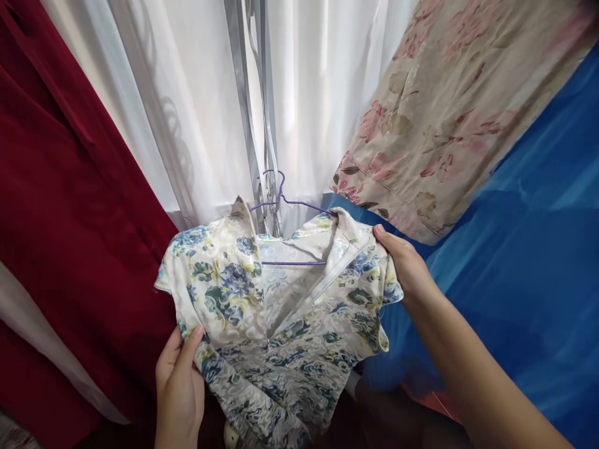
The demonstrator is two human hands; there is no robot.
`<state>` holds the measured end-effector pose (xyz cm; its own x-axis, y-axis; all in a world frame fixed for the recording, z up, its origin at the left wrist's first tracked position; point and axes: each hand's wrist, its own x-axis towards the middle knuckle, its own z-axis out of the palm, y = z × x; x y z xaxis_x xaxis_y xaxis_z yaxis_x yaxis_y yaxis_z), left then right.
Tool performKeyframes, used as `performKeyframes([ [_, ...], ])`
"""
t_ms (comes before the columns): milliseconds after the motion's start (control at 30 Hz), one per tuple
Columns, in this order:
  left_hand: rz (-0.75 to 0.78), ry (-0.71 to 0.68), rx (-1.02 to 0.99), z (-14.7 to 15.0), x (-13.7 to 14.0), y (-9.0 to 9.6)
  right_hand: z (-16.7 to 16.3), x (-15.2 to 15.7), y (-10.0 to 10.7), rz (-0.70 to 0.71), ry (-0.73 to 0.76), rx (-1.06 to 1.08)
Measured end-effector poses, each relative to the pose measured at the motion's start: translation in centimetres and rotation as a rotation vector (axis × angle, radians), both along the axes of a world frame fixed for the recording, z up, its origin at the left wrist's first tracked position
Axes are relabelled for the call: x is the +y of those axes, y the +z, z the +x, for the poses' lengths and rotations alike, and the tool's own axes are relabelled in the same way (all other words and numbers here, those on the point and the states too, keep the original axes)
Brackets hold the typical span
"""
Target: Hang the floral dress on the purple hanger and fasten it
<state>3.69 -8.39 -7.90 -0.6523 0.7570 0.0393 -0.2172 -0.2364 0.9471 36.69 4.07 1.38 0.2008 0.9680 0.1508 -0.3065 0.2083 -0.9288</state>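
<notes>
The left hand (180, 380), right hand (414, 271) and slim right forearm (468, 355) are bare.

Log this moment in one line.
Left hand: pinching white blue-floral fabric garment at side | Right hand: holding its shoulder | Thin purple hanger: inside garment, visible through neckline

1. A thin purple hanger (281, 197) acts as the support, its two arms sloping down from the neck and a straight lower bar (294, 263) running beneath them.
2. On the hanger hangs a white garment (285, 343) with blue, green and yellow flowers, its shoulders spreading to either side of the hanger's neck.
3. Below the hanger's neck, the garment's open front shows the bar crossing its inside.
</notes>
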Motion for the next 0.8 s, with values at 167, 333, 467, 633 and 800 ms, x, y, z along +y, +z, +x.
performKeyframes([
  [167, -0.079, -0.065, -0.022, 0.5, -1.0, -3.3, 1.1, -0.2, -1.5, -0.045, 0.082, 0.018],
  [333, -0.09, -0.053, -0.138, 2.6, -1.3, -6.1, 0.5, 0.5, -2.7, 0.086, -0.045, 0.051],
  [467, -0.089, -0.059, -0.169, 3.7, -1.6, -7.0, 0.8, 1.7, -1.2, 0.146, -0.098, 0.05],
  [633, -0.099, 0.048, -0.137, 4.6, -2.6, -8.5, 2.0, 2.2, -1.8, 0.135, -0.061, -0.112],
  [800, -0.153, 0.18, -0.133, 5.3, -3.3, -9.6, -0.9, -2.6, -10.0, 0.29, -0.425, -0.491],
])
